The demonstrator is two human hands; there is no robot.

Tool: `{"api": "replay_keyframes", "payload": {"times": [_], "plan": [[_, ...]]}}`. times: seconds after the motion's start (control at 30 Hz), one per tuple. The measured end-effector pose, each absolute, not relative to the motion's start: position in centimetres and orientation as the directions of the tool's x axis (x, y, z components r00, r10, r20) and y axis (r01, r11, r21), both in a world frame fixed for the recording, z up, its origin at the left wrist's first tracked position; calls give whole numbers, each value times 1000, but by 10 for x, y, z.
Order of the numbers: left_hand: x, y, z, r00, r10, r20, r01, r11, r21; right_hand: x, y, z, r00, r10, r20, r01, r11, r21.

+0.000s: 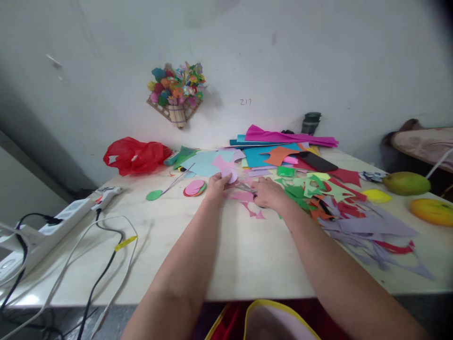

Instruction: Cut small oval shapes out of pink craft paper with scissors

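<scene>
My left hand (217, 187) is closed on a pale lilac paper circle (230, 176), near the middle of the table. A pink paper piece (221, 163) lies just beyond it. To the right, my right hand (266, 191) is closed round the handles of a pair of scissors (246, 188), whose blades point left toward the circle. Pink scraps (247, 197) lie between and below the hands. Left of my left hand sits a small stack of paper circles (194, 187), pink on top with red and green edges showing. A green circle (154, 195) lies farther left.
Many coloured scraps (368, 226) spread over the right side, near a phone (316, 161), a green mango (406, 182) and an orange-yellow fruit (432, 211). A red plastic bag (136, 156) lies at back left. Power strips (46, 236) and cables occupy the left edge.
</scene>
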State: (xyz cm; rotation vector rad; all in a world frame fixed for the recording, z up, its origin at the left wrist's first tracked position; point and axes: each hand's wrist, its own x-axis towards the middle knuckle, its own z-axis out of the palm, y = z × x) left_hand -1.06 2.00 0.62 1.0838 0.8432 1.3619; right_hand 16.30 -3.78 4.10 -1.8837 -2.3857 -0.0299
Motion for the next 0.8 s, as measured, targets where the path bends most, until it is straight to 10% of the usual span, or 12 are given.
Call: {"api": "replay_keyframes", "payload": {"times": [0.63, 0.8], "plan": [[-10, 14, 13, 4, 995, 98, -352, -90, 932, 174, -32, 44, -108, 988, 114, 994, 108, 10], [-11, 14, 12, 25, 994, 108, -358, -91, 929, 184, -26, 44, 22, 980, 199, 979, 19, -202]]}}
